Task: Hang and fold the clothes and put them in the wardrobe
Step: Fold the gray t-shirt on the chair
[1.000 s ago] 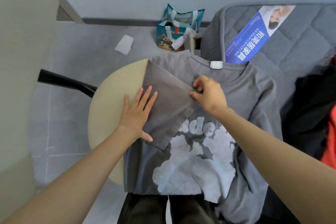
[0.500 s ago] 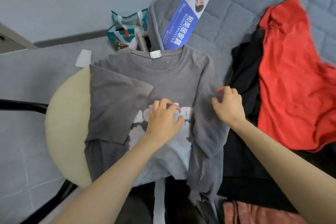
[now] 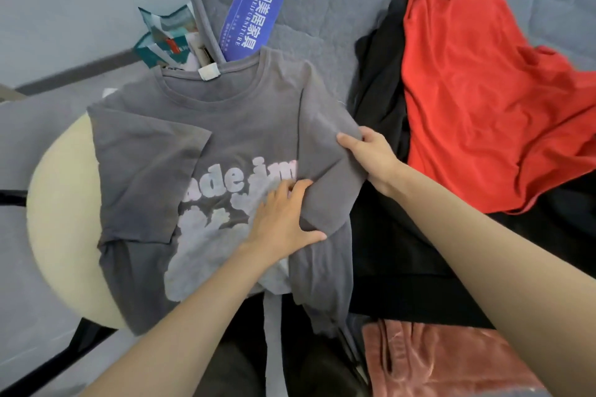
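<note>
A grey T-shirt (image 3: pixel 251 126) with a pale cloud print lies face up across a round cream stool (image 3: pixel 54 222) and my lap. Its left sleeve is folded inward over the chest. My right hand (image 3: pixel 371 158) grips the right sleeve at its edge and holds it folded over the print. My left hand (image 3: pixel 283 219) lies flat on the printed front, its fingertips tucked under the folded sleeve's edge.
A grey quilted mattress (image 3: pixel 325 10) with a blue label (image 3: pixel 254 13) lies behind. On it are a red garment (image 3: pixel 477 100) and black clothing (image 3: pixel 383 74); a pinkish garment (image 3: pixel 445 361) lies at lower right. A teal bag (image 3: pixel 164 39) stands on the floor.
My left hand left the folded left sleeve and moved to the printed front. My right hand reached to the shirt's right side, took the right sleeve and folded it inward. The camera swung right.
</note>
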Demonstrator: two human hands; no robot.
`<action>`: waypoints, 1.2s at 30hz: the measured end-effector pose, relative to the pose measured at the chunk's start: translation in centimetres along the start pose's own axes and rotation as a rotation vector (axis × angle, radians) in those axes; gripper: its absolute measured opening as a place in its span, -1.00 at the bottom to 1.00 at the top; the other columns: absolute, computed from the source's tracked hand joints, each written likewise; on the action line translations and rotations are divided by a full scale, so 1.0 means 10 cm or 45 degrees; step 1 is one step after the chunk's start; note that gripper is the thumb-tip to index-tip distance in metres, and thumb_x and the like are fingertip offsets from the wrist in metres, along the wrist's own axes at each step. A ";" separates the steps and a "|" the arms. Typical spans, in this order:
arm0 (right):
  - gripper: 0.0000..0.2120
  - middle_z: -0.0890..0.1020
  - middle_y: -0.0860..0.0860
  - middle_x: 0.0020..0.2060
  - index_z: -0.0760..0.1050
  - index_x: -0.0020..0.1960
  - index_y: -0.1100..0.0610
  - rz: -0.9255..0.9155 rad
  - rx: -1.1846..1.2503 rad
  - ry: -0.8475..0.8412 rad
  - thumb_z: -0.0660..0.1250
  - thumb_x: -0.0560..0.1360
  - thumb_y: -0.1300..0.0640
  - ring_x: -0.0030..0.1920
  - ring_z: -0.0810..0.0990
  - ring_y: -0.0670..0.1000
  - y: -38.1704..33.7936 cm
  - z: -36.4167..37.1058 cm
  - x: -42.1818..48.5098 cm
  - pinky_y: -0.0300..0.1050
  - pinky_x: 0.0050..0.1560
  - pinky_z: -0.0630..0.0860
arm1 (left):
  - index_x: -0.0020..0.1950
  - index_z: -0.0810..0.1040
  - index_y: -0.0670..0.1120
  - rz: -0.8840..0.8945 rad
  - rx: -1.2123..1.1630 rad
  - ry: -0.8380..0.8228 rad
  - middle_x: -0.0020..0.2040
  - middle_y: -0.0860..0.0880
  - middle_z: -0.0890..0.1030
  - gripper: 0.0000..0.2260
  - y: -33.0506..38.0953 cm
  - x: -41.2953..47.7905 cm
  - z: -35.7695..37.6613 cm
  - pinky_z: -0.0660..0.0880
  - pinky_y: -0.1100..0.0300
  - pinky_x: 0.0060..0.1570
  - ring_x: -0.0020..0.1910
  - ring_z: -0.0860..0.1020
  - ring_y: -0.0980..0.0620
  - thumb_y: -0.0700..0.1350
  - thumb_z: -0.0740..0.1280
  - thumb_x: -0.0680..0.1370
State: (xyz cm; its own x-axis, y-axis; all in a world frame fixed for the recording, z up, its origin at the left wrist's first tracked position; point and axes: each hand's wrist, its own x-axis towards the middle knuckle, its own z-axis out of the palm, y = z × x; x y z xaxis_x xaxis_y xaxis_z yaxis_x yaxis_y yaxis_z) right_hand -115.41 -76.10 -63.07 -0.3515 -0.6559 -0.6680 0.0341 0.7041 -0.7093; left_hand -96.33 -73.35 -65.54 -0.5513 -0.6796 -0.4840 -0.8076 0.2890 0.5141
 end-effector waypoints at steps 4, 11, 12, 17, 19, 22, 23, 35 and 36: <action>-0.95 0.60 -0.14 -0.15 0.52 -0.04 0.01 -0.513 -0.236 0.153 0.28 0.57 0.11 -0.09 0.55 -0.13 -0.30 -0.20 -0.05 -0.17 0.03 0.43 | 0.30 0.40 0.04 0.035 -0.358 0.072 0.21 0.07 0.31 -0.53 0.13 -0.01 -0.05 0.41 0.18 0.06 0.18 0.39 0.05 0.12 0.42 0.45; -0.85 0.62 -0.17 -0.32 0.60 -0.03 -0.08 -0.665 -0.359 0.230 0.40 0.45 0.14 -0.20 0.55 -0.23 -0.78 -0.67 -0.01 -0.41 -0.10 0.39 | -0.08 0.45 0.03 0.036 -0.648 0.094 0.08 0.12 0.36 -0.91 0.79 0.30 -0.10 0.28 0.44 -0.06 -0.06 0.44 0.21 -0.13 0.33 0.53; -0.85 0.62 -0.17 -0.29 0.60 -0.04 -0.07 -0.609 -0.295 0.263 0.40 0.45 0.15 -0.15 0.57 -0.20 -0.79 -0.75 0.02 -0.35 -0.04 0.42 | -0.08 0.44 0.02 0.007 -0.649 0.047 0.09 0.11 0.36 -0.93 0.85 0.33 -0.06 0.29 0.39 -0.06 -0.06 0.46 0.15 -0.11 0.32 0.54; -0.80 0.48 -0.04 -0.28 0.45 -0.21 0.05 0.079 -0.157 0.282 0.37 0.49 -0.03 -0.27 0.44 -0.04 -0.59 -0.99 0.11 -0.18 -0.25 0.37 | 0.06 0.30 0.10 -0.100 -0.516 0.081 0.11 0.12 0.28 -0.64 0.99 0.36 0.08 0.40 0.19 -0.08 0.04 0.39 0.10 0.05 0.43 0.41; -0.62 0.55 -0.01 -0.20 0.51 -0.10 0.13 0.284 -0.175 0.112 0.35 0.45 -0.21 -0.20 0.54 -0.01 -0.55 -1.04 0.04 -0.15 -0.14 0.48 | 0.15 0.24 0.10 -0.033 -0.342 0.160 0.15 0.07 0.23 -0.46 1.07 0.38 0.12 0.44 0.14 -0.01 0.11 0.31 0.06 0.10 0.49 0.33; -0.51 0.67 0.12 0.01 0.59 0.10 0.23 0.249 -0.197 0.011 0.36 0.47 -0.19 0.05 0.64 0.11 -0.56 -1.08 -0.08 0.04 0.14 0.54 | 0.21 0.24 0.03 0.006 -0.138 0.298 0.18 0.01 0.21 -0.34 1.20 0.43 0.16 0.43 0.15 0.00 0.10 0.27 0.03 0.12 0.53 0.28; -0.60 0.67 0.15 0.00 0.61 0.09 0.25 0.170 -0.120 0.005 0.37 0.50 -0.09 0.04 0.64 0.13 -0.58 -1.08 -0.11 0.03 0.12 0.54 | 0.20 0.25 0.01 -0.017 -0.130 0.344 0.16 0.01 0.23 -0.37 1.24 0.45 0.16 0.42 0.15 -0.03 0.08 0.27 0.05 0.12 0.53 0.30; -0.77 0.61 -0.06 0.02 0.55 0.19 -0.05 -0.177 0.003 -0.373 0.20 0.61 0.11 -0.12 0.51 -0.11 -0.79 -0.14 -0.20 -0.21 0.02 0.47 | 0.11 0.47 -0.08 -0.670 -1.486 0.037 -0.05 0.03 0.57 -0.89 0.40 0.26 -0.11 0.49 0.09 0.12 0.01 0.57 -0.02 -0.12 0.23 0.62; -0.76 0.60 -0.03 0.02 0.56 0.20 0.01 -0.206 -0.070 -0.212 0.20 0.60 0.15 -0.15 0.50 -0.12 -0.75 -0.07 -0.15 -0.23 -0.01 0.46 | 0.05 0.49 -0.11 -0.741 -1.547 -0.003 -0.01 -0.04 0.59 -0.91 0.30 0.21 -0.11 0.52 0.11 0.05 -0.02 0.58 -0.04 -0.11 0.26 0.61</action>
State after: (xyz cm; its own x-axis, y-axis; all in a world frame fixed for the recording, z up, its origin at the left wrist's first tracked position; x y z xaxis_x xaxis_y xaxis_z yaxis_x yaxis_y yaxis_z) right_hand -115.82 -80.17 -56.59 -0.1890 -0.7938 -0.5781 -0.0629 0.5973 -0.7996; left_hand -99.73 -74.69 -64.22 -0.1957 -0.4968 -0.8455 -0.2279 -0.8156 0.5319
